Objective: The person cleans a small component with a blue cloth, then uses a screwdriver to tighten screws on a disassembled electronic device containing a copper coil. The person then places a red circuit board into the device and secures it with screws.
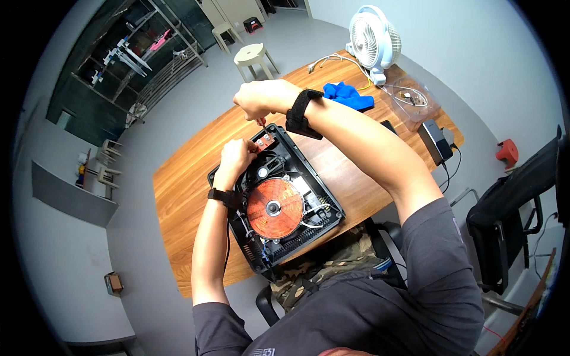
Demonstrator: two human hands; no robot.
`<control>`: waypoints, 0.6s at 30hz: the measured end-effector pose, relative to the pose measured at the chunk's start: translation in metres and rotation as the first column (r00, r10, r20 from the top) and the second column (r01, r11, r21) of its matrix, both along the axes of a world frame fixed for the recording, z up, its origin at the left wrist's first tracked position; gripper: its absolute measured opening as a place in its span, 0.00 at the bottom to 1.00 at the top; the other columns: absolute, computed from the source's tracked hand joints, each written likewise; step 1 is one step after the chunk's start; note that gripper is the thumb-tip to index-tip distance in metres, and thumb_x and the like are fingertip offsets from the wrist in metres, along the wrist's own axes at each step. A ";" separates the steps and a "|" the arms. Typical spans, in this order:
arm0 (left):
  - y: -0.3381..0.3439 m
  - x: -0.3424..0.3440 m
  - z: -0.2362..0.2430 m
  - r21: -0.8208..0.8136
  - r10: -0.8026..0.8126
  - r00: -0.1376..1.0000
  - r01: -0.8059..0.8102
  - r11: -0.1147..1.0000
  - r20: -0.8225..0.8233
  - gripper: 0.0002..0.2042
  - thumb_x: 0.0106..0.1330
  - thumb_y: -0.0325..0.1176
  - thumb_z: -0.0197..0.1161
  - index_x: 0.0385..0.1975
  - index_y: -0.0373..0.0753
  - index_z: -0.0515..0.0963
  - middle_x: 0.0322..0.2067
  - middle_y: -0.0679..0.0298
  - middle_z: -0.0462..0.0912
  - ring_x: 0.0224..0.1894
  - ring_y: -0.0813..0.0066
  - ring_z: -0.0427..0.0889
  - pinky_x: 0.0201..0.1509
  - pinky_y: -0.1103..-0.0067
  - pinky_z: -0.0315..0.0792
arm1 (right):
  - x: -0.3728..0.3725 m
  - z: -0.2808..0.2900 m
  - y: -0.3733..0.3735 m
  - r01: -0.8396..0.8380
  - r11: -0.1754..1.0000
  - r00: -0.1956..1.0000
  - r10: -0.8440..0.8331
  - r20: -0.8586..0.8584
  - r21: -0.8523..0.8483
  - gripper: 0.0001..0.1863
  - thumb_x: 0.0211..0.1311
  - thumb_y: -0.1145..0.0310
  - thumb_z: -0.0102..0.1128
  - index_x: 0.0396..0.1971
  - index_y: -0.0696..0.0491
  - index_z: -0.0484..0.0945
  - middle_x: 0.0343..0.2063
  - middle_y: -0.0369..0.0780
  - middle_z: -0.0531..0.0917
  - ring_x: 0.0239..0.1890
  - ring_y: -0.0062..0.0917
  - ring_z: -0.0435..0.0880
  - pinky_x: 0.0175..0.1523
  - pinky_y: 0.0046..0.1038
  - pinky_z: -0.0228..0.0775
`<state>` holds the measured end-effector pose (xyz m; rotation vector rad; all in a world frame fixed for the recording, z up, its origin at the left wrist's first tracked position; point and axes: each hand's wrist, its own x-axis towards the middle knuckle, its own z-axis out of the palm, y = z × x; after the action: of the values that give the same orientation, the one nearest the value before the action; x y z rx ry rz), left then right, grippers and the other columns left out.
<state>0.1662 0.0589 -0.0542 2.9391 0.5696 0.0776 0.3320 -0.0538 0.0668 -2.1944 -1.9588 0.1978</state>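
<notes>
An opened induction cooker (323, 222) lies on the wooden table, its black housing exposing a round copper coil (261, 209) and a black fan (275, 164). At its far end sits a small reddish circuit board (265, 143). My right hand (261, 99) is closed above that board around a screwdriver (261, 121), whose shaft points down at it; most of the handle is hidden in my fist. My left hand (236, 159) has its fingers pinched at the board's left edge, the fingertips partly hidden. Each wrist wears a black strap.
A blue cloth (347, 96) lies beyond my right forearm. Behind it stand a white fan (371, 44) and a clear plastic tray (415, 101) with cables. A black power adapter (435, 142) rests near the right edge. Past the table are stools (252, 54) and an office chair (504, 219).
</notes>
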 end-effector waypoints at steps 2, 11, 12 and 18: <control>0.003 0.000 -0.003 -0.007 -0.020 1.000 0.020 1.000 0.021 0.11 0.54 0.33 0.72 0.38 0.45 0.89 0.35 0.56 0.89 0.39 0.55 0.88 0.48 0.66 0.80 | 0.001 -0.007 0.002 0.007 1.000 0.999 -0.008 0.034 0.026 0.08 0.54 0.74 0.61 0.29 0.57 0.88 0.33 0.44 0.90 0.39 0.36 0.90 0.43 0.36 0.83; 0.002 -0.001 -0.003 -0.009 -0.010 0.999 0.010 1.000 0.033 0.09 0.54 0.31 0.71 0.35 0.43 0.89 0.33 0.54 0.88 0.38 0.54 0.88 0.47 0.65 0.81 | 0.002 -0.014 -0.008 0.033 0.999 0.997 -0.034 0.063 0.020 0.05 0.50 0.74 0.68 0.28 0.58 0.89 0.31 0.48 0.89 0.36 0.37 0.90 0.44 0.37 0.82; 0.001 -0.002 -0.003 -0.013 -0.004 0.999 0.005 1.000 0.034 0.08 0.54 0.31 0.71 0.35 0.43 0.89 0.33 0.54 0.88 0.38 0.55 0.88 0.46 0.65 0.81 | 0.001 -0.012 -0.010 0.003 1.000 0.997 -0.005 0.071 0.023 0.06 0.51 0.73 0.67 0.27 0.59 0.89 0.31 0.48 0.89 0.36 0.39 0.90 0.44 0.37 0.83; -0.003 0.002 -0.006 0.049 0.013 1.000 -0.013 0.999 -0.002 0.10 0.55 0.33 0.71 0.38 0.43 0.88 0.34 0.56 0.89 0.38 0.57 0.88 0.47 0.66 0.81 | 0.009 0.001 -0.030 0.010 0.996 0.999 -0.013 0.035 0.084 0.09 0.55 0.68 0.64 0.26 0.59 0.88 0.29 0.51 0.88 0.35 0.44 0.89 0.45 0.39 0.82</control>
<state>0.1684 0.0558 -0.0601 2.9831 0.5957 0.0911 0.3412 -0.0838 0.0676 -2.1701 -1.9347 0.0738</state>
